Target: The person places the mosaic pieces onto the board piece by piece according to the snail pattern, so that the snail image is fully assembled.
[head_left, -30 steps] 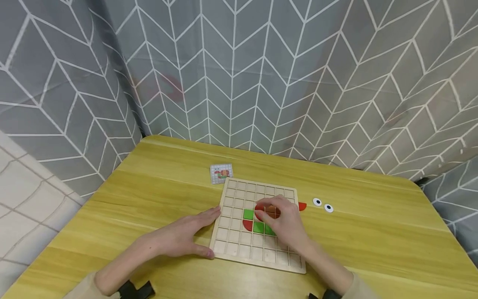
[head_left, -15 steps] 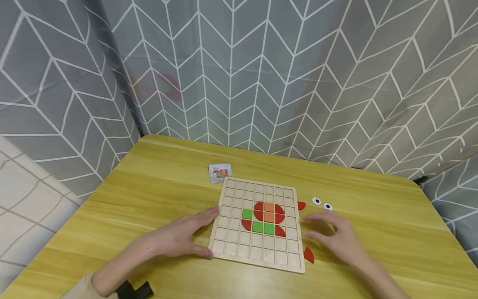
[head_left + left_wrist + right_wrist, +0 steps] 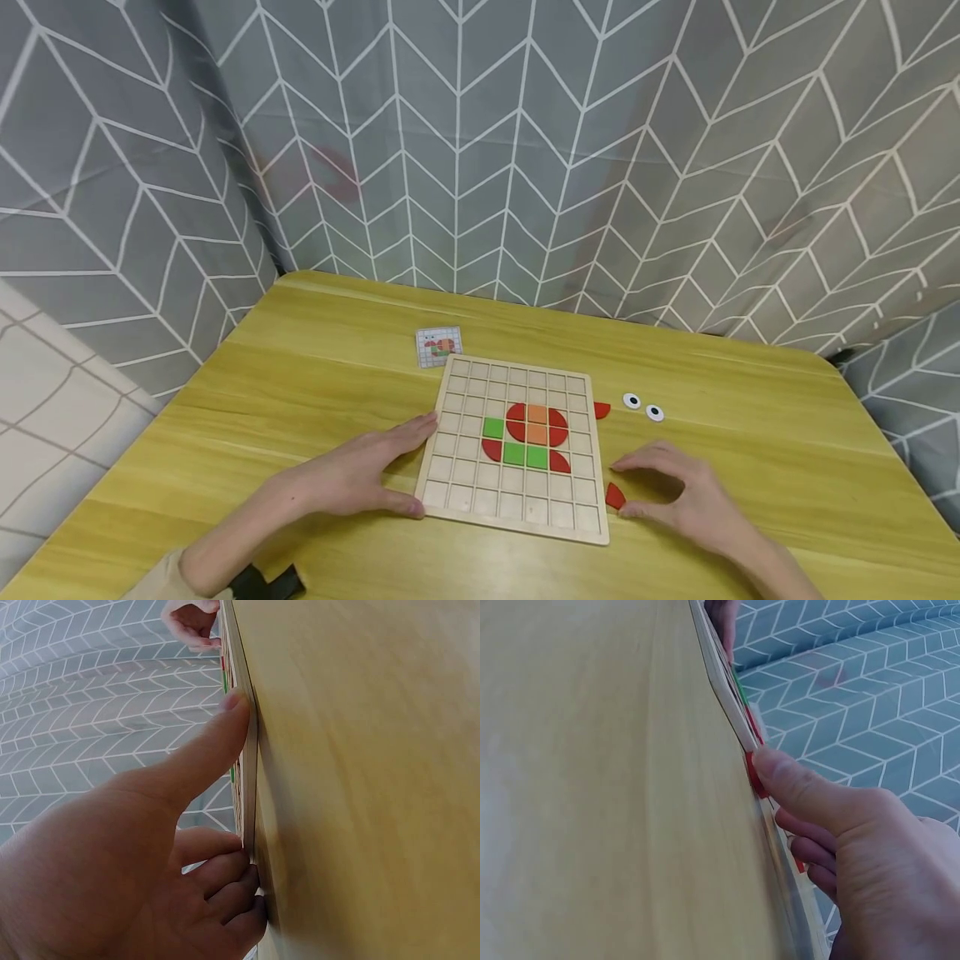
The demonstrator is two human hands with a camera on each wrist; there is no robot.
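A square wooden grid board [image 3: 510, 500] lies on the table, with green squares [image 3: 514, 453], orange squares [image 3: 537, 433] and red quarter-circles [image 3: 558, 427] in some of its cells. My left hand [image 3: 352, 475] rests against the board's left edge, fingers higher up and thumb at the near corner; the left wrist view shows the thumb [image 3: 225, 720] on the rim. To the right, my right hand [image 3: 686, 496] has its thumb and fingers spread around a loose red quarter-circle piece [image 3: 615, 497]. In the right wrist view the thumb tip is right at this red piece [image 3: 754, 776].
Another red piece [image 3: 602, 410] lies by the board's upper right edge. Two white eye discs, one nearer [image 3: 632, 401] and one further right [image 3: 655, 413], are beside it. A small pattern card [image 3: 438, 347] lies behind the board. A patterned curtain [image 3: 495, 150] hangs behind the table.
My right hand has left the board's middle and moved right and toward me, to the loose red piece. A red quarter-circle shows beside the green squares. My left hand has stayed put.
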